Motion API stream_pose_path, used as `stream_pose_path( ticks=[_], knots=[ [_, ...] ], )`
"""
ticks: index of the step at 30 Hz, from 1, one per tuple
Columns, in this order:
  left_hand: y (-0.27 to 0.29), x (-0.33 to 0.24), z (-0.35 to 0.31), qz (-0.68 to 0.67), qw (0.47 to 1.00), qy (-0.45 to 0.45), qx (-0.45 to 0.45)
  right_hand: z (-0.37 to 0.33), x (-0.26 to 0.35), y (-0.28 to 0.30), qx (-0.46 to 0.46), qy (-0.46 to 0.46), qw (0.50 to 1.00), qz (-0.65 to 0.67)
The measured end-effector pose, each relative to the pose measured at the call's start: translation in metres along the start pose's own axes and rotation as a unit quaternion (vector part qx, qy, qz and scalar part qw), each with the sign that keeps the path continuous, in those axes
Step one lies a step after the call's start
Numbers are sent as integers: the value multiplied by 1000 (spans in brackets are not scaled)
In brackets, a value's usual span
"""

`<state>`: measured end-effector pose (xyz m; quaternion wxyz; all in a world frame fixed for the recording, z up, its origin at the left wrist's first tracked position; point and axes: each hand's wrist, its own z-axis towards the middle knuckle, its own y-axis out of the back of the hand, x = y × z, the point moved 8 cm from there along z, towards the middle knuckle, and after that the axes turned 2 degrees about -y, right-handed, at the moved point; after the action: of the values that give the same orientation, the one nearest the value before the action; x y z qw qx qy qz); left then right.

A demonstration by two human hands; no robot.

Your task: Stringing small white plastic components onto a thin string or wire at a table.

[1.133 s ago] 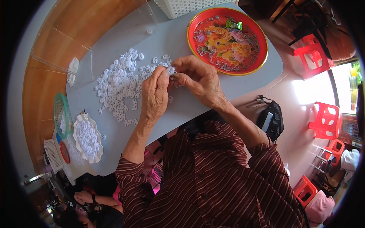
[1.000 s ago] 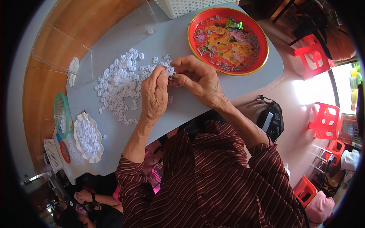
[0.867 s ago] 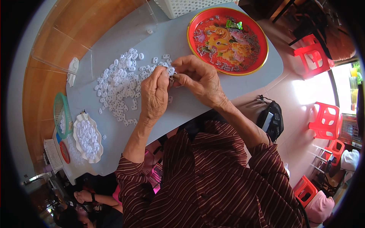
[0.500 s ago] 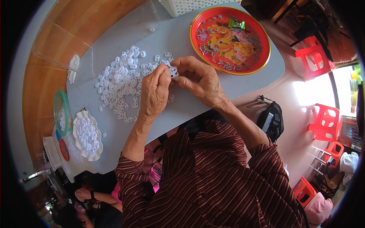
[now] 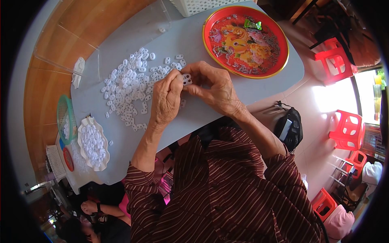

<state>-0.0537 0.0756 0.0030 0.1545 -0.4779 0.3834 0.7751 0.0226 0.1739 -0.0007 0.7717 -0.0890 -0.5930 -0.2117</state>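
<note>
My left hand (image 5: 167, 95) and my right hand (image 5: 216, 87) meet over the table's near edge. Between their fingertips is a small white plastic piece (image 5: 187, 79) with dark holes, pinched from both sides. The left fingers are curled and partly cover it; the right thumb and forefinger grip its right end. A loose heap of similar white plastic pieces (image 5: 127, 83) spreads to the left of and beyond my hands. Farther right lies a round red tray (image 5: 208, 42) with a gold rim and a flower pattern, strewn with small thin metal-coloured bits.
A green packet (image 5: 253, 25) rests in the tray. At the left stand a scalloped white dish (image 5: 104, 162) of white pieces and a green basket (image 5: 73, 125). A white perforated basket (image 5: 190, 7) is at the far edge. Another person's hand (image 5: 89, 207) shows lower left; red stools (image 5: 347, 129) stand right.
The white piece has turned slightly between my fingertips, and more of its dark holes show. Both hands have shifted only a little.
</note>
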Motion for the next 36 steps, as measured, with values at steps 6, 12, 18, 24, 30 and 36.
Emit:
stream_pose_path(
  ticks=[6,12,18,24,30,36],
  knots=[
    [-2,-1,-2,-9,1000,-4,-7,-2,5,-1,5,21,998,-51],
    [-3,-2,-2,-3,1000,-15,-4,-2,8,-3,15,25,998,-56],
    [-4,2,-2,-12,1000,-11,-5,-3,5,-1,5,22,999,-31],
    [-6,3,-4,-24,1000,-4,7,-5,1,-3,16,26,998,-48],
    [-8,2,-3,-75,996,46,21,-4,8,1,-4,72,996,-53],
    [-5,-3,0,-46,999,3,15,-3,3,2,25,-11,999,-17]
  ],
)
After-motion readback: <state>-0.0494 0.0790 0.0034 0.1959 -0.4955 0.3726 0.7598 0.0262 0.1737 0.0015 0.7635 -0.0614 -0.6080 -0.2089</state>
